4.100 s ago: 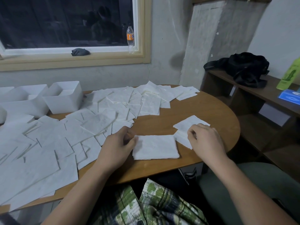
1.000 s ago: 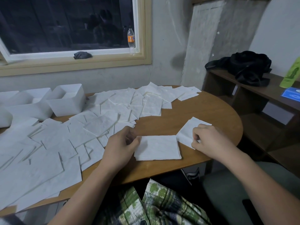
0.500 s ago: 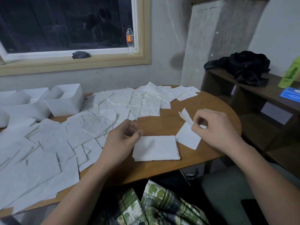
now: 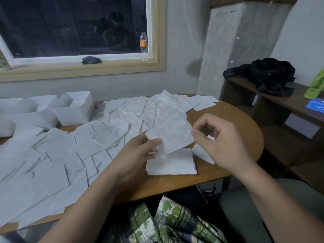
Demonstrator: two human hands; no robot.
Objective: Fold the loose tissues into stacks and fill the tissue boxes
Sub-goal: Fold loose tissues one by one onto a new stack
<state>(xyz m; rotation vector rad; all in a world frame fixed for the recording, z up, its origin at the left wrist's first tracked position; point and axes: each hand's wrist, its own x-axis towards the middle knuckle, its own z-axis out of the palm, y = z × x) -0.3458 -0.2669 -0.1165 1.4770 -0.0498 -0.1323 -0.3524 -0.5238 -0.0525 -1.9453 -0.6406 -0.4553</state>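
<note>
Over a round wooden table (image 4: pixel 228 118), seen from above by a head camera, a person holds one tissue (image 4: pixel 170 134) up in the air between both hands. The left hand (image 4: pixel 138 153) pinches the tissue's near left corner between thumb and curled fingers. The right hand (image 4: pixel 226 146) pinches its right edge between thumb and forefinger, with the other fingers loosely curled. The tissue is tilted and slightly crumpled, and it hangs just above a neat stack (image 4: pixel 171 163) of folded tissues that lies near the table's front edge, between the two hands. Another single sheet (image 4: pixel 201 153) lies flat just right of the stack, partly hidden under the right hand.

Loose tissues (image 4: pixel 75 148) cover the left and far parts of the table in an overlapping spread. At the far left stand open white boxes (image 4: pixel 73 111), side by side and touching. The nearest box shows something white low inside; how full it is cannot be told.

Behind the table is a dark window (image 4: pixel 70 27). On its sill stand a clear bottle (image 4: pixel 143 44) with an orange label and a dark rag (image 4: pixel 91 60). To the right, a brown shelf (image 4: pixel 291 102) carries a black bag (image 4: pixel 270 76), a green packet (image 4: pixel 315 85) and a blue packet (image 4: pixel 315 106). Green plaid cloth (image 4: pixel 168 223) covers the person's lap at the bottom
</note>
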